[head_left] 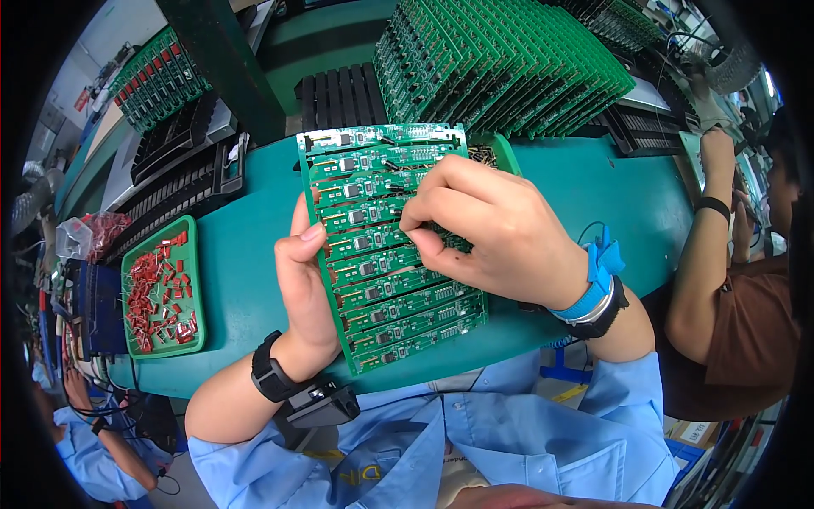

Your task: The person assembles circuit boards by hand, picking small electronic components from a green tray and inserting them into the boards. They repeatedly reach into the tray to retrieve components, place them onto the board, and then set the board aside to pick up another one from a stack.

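Green panel: flat rectangular circuit-board panel (386, 246), tilted, above the teal worktop (237, 280).
Left hand (307, 284): closed on its nine-o'clock edge.
Right hand (487, 229): fingertips pinched at its centre.

The 1 head-worn fisheye view looks steeply down from close above the person's chest onto the teal counter (593, 187), facing away from the body, with forearms entering from the near edge and straight lines bending toward the dark round rim.

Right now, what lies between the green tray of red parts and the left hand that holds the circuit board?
Only bare teal table top lies between the green tray and the left hand, as the head view shows.
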